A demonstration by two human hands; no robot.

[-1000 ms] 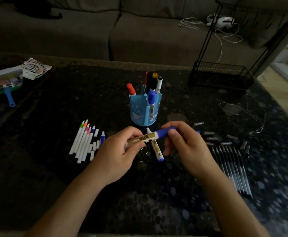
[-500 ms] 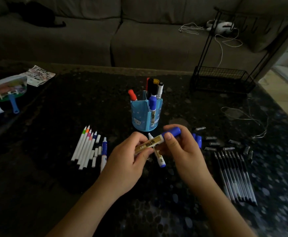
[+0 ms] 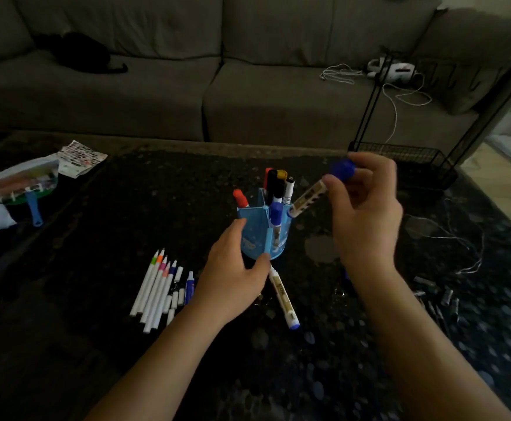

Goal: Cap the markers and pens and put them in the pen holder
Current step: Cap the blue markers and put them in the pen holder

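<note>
Blue-capped marker (image 3: 312, 194) tilts above the blue pen holder (image 3: 260, 235), pinched by right hand (image 3: 366, 208) fingers; left hand (image 3: 236, 275), fingers spread, steadies the holder. One uncapped marker (image 3: 283, 294) and five thin pens (image 3: 154, 287) lie on the bench (image 3: 96, 344).

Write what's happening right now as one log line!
right hand: holds capped blue marker, tip-down over pen holder | left hand: open, steadying holder | uncapped marker: lying on table
</note>
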